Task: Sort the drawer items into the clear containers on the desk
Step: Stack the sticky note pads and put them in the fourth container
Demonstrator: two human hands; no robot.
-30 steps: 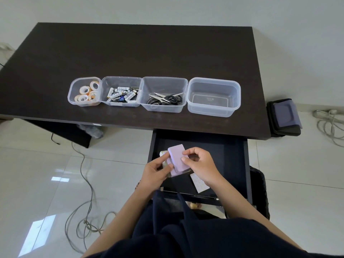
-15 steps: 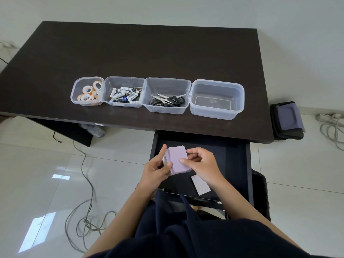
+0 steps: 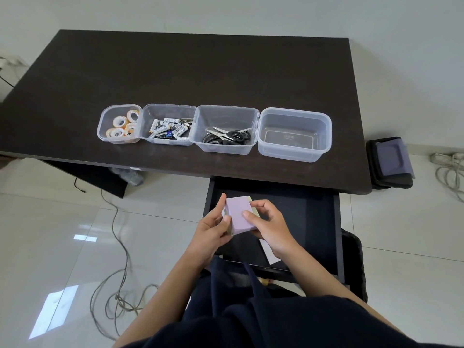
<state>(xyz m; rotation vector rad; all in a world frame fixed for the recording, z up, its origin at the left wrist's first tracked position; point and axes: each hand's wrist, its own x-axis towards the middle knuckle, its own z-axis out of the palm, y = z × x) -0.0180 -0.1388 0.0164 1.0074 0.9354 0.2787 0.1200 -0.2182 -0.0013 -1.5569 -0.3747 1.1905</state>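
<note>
Over the open dark drawer (image 3: 311, 217) both hands hold a stack of note pads (image 3: 238, 214) with a lilac pad on top. My left hand (image 3: 213, 232) grips its left side, thumb raised along the edge. My right hand (image 3: 268, 224) grips its right side, thumb on top. A white slip of paper (image 3: 270, 254) lies on the drawer floor under my right wrist. On the desk stand clear containers in a row: tape rolls (image 3: 120, 124), batteries (image 3: 169, 128), scissors (image 3: 227, 135), and an empty tub (image 3: 293, 134) at the right.
The dark desk (image 3: 200, 71) has bare surface behind the containers. A black bag with a lilac flap (image 3: 390, 163) sits on the floor at the right, beside a coiled white cable (image 3: 449, 172). A grey cable (image 3: 118, 247) trails over the tiles at the left.
Both hands have raised the pad stack slightly and squared it up between them; the top lilac pad now lies more in line with the rest. The view has tilted a little.
</note>
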